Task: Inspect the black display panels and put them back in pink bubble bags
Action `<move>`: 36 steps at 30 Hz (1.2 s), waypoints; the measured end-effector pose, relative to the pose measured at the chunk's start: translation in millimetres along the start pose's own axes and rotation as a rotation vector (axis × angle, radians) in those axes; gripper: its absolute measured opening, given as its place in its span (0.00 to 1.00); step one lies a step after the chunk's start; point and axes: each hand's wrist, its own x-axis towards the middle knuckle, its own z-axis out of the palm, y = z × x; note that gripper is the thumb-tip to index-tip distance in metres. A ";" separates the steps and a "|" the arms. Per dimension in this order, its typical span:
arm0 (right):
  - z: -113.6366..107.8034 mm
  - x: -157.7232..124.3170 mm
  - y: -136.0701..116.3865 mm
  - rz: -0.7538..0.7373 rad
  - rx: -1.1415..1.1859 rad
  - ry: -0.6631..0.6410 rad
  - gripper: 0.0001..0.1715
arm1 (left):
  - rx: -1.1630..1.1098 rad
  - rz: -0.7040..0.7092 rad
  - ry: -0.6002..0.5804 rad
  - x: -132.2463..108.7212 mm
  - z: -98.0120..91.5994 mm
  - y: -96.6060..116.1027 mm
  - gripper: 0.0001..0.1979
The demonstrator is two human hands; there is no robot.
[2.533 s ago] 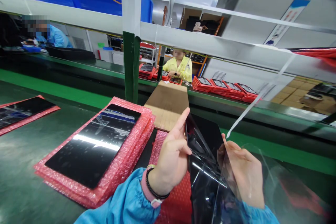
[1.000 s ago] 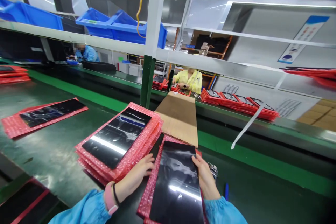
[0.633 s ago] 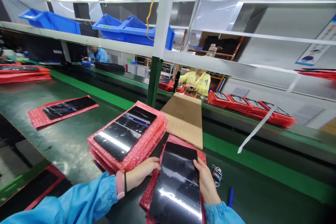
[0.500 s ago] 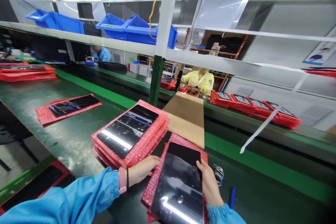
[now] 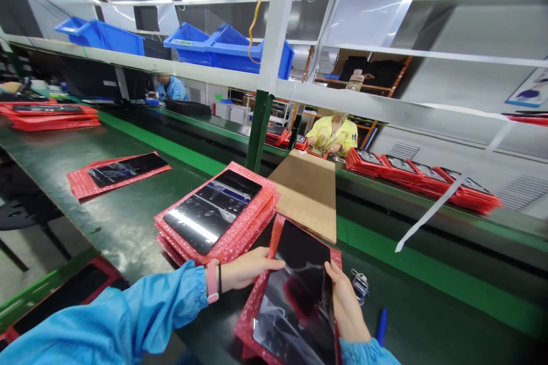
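Note:
A dark glossy panel (image 5: 299, 296) lies on red bubble wrap (image 5: 250, 313) near the bench's front edge. My left hand (image 5: 252, 267) pinches the wrap at the panel's left side, where a strip of it stands up. On the right edge of the panel, my right hand (image 5: 345, 296) is closed, thumb on top. Left of these, a stack of red bubble wrap (image 5: 252, 228) carries another glossy panel (image 5: 214, 211).
Beyond the panels is a wooden board (image 5: 306, 188). Metal clips (image 5: 359, 285) and a blue pen (image 5: 382, 325) lie at the right. A white post (image 5: 278, 23) rises ahead. A person in yellow (image 5: 333, 134) sits across the bench.
My left hand has moved right and closed on the wrap's edge, which is now raised beside the panel. My right hand stays at the panel's right edge. The view has shifted slightly.

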 end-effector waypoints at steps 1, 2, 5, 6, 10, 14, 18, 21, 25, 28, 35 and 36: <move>3.6 -3.5 -1.0 0.011 -0.007 -0.003 0.18 | -0.005 0.049 -0.010 -2.8 3.3 5.2 0.16; 7.6 -7.3 -2.4 0.018 -0.016 -0.008 0.21 | -0.006 0.094 -0.013 -6.1 5.4 10.7 0.17; 17.7 -18.4 -10.9 0.006 -0.061 -0.038 0.29 | 0.006 0.195 0.037 -18.3 -1.5 30.6 0.20; 18.9 -21.3 -15.0 -0.010 -0.087 -0.047 0.31 | 0.013 0.217 0.070 -23.0 -9.3 39.0 0.22; 7.3 -27.8 -31.3 -0.112 -0.276 -0.016 0.33 | 0.031 0.301 0.148 -40.1 -65.6 78.4 0.27; -16.6 -31.8 -31.1 -0.184 -0.563 0.060 0.24 | 0.074 0.308 0.319 -45.2 -131.8 103.0 0.27; -30.2 -35.3 -19.2 -0.146 -0.805 0.034 0.14 | 0.139 0.286 0.418 -40.3 -171.3 97.2 0.25; -31.9 -36.7 -13.4 -0.089 -0.983 0.015 0.13 | 0.245 0.277 0.462 -35.9 -184.4 91.9 0.24; -28.9 -37.5 -10.5 -0.052 -1.142 -0.012 0.19 | 0.483 0.296 0.473 -30.9 -192.6 99.9 0.25; -27.9 -36.8 -9.1 -0.047 -1.118 -0.058 0.19 | 0.703 0.374 0.546 -27.2 -190.3 106.8 0.24; -24.3 -39.7 -18.8 -0.116 -0.759 -0.131 0.23 | 1.044 0.625 0.650 -24.6 -143.9 98.5 0.24; -22.7 -41.6 -23.0 -0.112 -0.710 -0.141 0.25 | 1.079 0.676 0.642 -25.5 -133.4 96.4 0.23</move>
